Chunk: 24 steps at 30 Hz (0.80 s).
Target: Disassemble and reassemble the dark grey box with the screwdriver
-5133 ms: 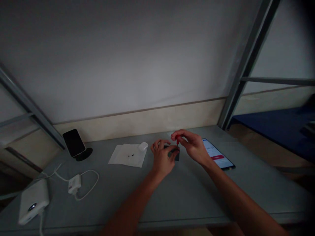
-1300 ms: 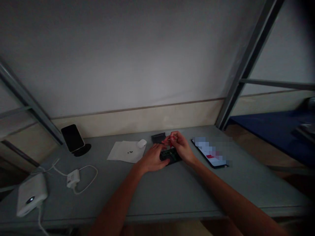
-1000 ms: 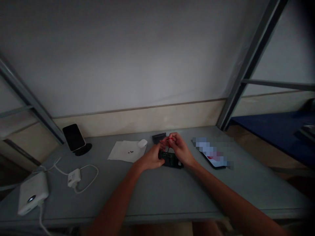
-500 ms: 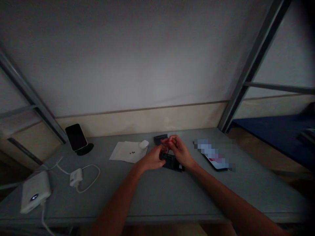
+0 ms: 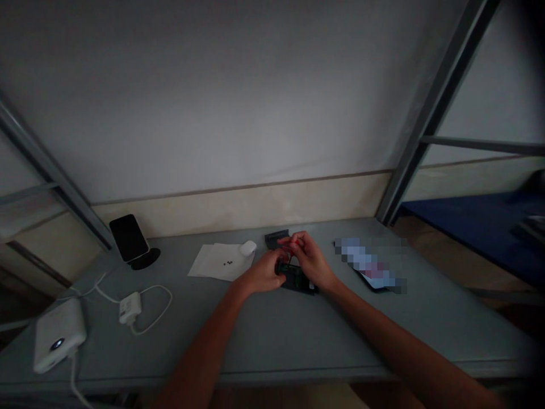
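Observation:
My left hand (image 5: 269, 271) is closed around the left end of a dark rectangular electronic device (image 5: 300, 282) on the desk. A greenish board seems to show in its open top. Above it, the fingers of my right hand (image 5: 310, 257) pinch a small red-handled screwdriver (image 5: 293, 243). Its thin shaft points down at the device; whether the tip touches is too small to tell. Just behind my hands lies a dark cover-like piece (image 5: 276, 238). Left of them, several tiny dark screws (image 5: 228, 263) rest on white paper (image 5: 208, 262).
A white rounded object (image 5: 247, 248) sits on the paper's corner. At left are a phone on a stand (image 5: 129, 238), a white adapter with a cable (image 5: 130, 307) and a white power bank (image 5: 60, 335). A lit phone (image 5: 370, 267) lies at right. Metal posts (image 5: 430, 113) flank the desk.
The view has shifted slightly. My hands keep the same grip over the device, with only a slight movement at the screwdriver.

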Each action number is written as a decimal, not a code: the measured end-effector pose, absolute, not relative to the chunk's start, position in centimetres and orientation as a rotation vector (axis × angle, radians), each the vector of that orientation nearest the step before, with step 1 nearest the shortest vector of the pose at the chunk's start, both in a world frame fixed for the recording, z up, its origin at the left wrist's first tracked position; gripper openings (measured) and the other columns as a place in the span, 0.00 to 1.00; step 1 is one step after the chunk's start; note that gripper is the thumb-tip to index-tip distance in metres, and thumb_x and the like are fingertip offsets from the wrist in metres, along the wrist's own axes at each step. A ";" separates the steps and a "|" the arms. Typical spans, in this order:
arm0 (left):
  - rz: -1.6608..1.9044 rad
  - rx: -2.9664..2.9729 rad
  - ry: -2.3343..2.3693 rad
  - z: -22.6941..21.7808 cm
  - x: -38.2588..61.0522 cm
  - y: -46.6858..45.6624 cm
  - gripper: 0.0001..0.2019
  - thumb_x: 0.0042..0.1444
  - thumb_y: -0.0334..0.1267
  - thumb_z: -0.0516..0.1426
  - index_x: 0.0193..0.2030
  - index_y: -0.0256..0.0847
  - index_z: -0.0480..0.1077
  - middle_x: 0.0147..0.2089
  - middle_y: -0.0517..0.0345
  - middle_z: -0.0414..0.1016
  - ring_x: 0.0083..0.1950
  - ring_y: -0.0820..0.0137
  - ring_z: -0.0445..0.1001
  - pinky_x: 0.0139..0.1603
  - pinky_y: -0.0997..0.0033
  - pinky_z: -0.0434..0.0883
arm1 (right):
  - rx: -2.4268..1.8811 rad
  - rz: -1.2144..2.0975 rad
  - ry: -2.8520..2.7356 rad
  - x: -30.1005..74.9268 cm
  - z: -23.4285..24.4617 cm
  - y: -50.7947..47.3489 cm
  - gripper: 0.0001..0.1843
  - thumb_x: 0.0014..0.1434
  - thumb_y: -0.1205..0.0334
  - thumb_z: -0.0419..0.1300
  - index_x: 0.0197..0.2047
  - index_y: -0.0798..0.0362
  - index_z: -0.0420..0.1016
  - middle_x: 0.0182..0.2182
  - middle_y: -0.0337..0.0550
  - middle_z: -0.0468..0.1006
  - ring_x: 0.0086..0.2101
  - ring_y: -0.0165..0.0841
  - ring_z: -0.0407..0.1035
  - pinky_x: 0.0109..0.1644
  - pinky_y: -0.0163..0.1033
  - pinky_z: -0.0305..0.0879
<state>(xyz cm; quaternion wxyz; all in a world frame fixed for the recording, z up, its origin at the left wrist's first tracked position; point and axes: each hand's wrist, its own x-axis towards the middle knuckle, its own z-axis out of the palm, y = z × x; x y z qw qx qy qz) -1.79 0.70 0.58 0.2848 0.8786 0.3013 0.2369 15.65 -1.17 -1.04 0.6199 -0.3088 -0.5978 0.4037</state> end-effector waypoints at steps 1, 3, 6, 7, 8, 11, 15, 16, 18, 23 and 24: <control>0.634 2.347 0.804 0.5 -1.8 0.7 0.23 0.45 0.24 0.56 0.51 0.38 0.66 0.50 0.48 0.74 0.49 0.60 0.73 0.53 0.59 0.71 | -0.716 0.923 -1.377 15.6 -1.0 -1.2 0.11 0.68 0.49 0.55 0.41 0.47 0.62 0.48 0.45 0.79 0.49 0.35 0.73 0.57 0.48 0.68; 0.635 2.342 0.815 0.4 -1.8 0.7 0.23 0.44 0.24 0.56 0.50 0.37 0.67 0.50 0.47 0.74 0.50 0.60 0.74 0.53 0.58 0.72 | -0.732 0.913 -1.384 15.6 -1.1 -1.1 0.11 0.68 0.49 0.55 0.41 0.47 0.62 0.47 0.45 0.79 0.48 0.36 0.73 0.56 0.48 0.68; 0.636 2.339 0.837 0.5 -1.7 0.7 0.23 0.44 0.24 0.57 0.50 0.37 0.68 0.51 0.45 0.74 0.51 0.58 0.74 0.54 0.57 0.72 | -0.751 0.912 -1.396 15.6 -1.3 -0.9 0.11 0.68 0.49 0.55 0.40 0.47 0.62 0.47 0.46 0.79 0.44 0.35 0.74 0.51 0.45 0.70; 0.635 2.342 0.834 0.5 -1.7 0.6 0.23 0.44 0.24 0.57 0.50 0.37 0.68 0.51 0.45 0.75 0.51 0.58 0.74 0.55 0.57 0.71 | -0.755 0.913 -1.400 15.6 -1.4 -0.9 0.11 0.67 0.50 0.56 0.40 0.47 0.62 0.47 0.46 0.79 0.42 0.35 0.74 0.49 0.44 0.71; 0.631 2.346 0.828 0.5 -1.7 0.6 0.23 0.44 0.24 0.57 0.51 0.37 0.68 0.51 0.46 0.75 0.51 0.59 0.74 0.55 0.57 0.71 | -0.762 0.909 -1.407 15.6 -1.4 -0.9 0.10 0.67 0.50 0.56 0.40 0.47 0.63 0.47 0.45 0.79 0.41 0.34 0.73 0.47 0.43 0.71; 0.625 2.363 0.831 0.5 -1.8 0.7 0.24 0.45 0.24 0.57 0.52 0.37 0.69 0.52 0.46 0.75 0.52 0.58 0.74 0.56 0.57 0.71 | -0.815 0.842 -1.436 15.7 -1.3 -1.0 0.09 0.66 0.53 0.57 0.39 0.48 0.68 0.47 0.45 0.77 0.41 0.34 0.72 0.46 0.42 0.71; 0.608 2.404 0.841 0.2 -1.9 1.0 0.23 0.46 0.24 0.58 0.52 0.36 0.70 0.52 0.46 0.75 0.53 0.58 0.73 0.57 0.57 0.70 | -0.933 0.632 -1.460 15.9 -1.1 -1.1 0.07 0.63 0.55 0.61 0.40 0.49 0.77 0.42 0.44 0.75 0.42 0.36 0.72 0.47 0.43 0.70; 0.608 2.417 0.843 0.1 -1.9 1.0 0.22 0.47 0.25 0.58 0.52 0.36 0.70 0.51 0.46 0.76 0.52 0.58 0.74 0.56 0.58 0.70 | -0.943 0.601 -1.470 16.0 -1.0 -1.1 0.08 0.62 0.56 0.62 0.41 0.48 0.79 0.42 0.44 0.75 0.42 0.37 0.72 0.48 0.43 0.70; 0.650 2.433 0.841 0.0 -1.7 1.0 0.17 0.51 0.27 0.58 0.50 0.35 0.71 0.49 0.46 0.76 0.50 0.60 0.74 0.54 0.60 0.71 | -0.932 0.597 -1.498 16.1 -0.9 -1.0 0.09 0.63 0.57 0.61 0.44 0.48 0.80 0.41 0.44 0.76 0.41 0.36 0.73 0.47 0.42 0.70; 0.898 2.366 0.817 -0.5 -0.5 1.1 0.11 0.65 0.35 0.54 0.50 0.38 0.74 0.50 0.48 0.78 0.51 0.62 0.75 0.54 0.63 0.69 | -0.921 0.632 -1.539 16.3 -0.7 -1.3 0.12 0.64 0.62 0.56 0.47 0.48 0.80 0.39 0.42 0.79 0.39 0.36 0.74 0.47 0.43 0.70; 0.918 2.324 0.832 -0.6 -0.3 1.2 0.12 0.66 0.37 0.53 0.50 0.38 0.74 0.49 0.48 0.79 0.50 0.62 0.76 0.53 0.64 0.70 | -0.929 0.639 -1.543 16.3 -0.6 -1.4 0.13 0.65 0.62 0.55 0.48 0.48 0.79 0.38 0.42 0.80 0.40 0.36 0.74 0.48 0.43 0.69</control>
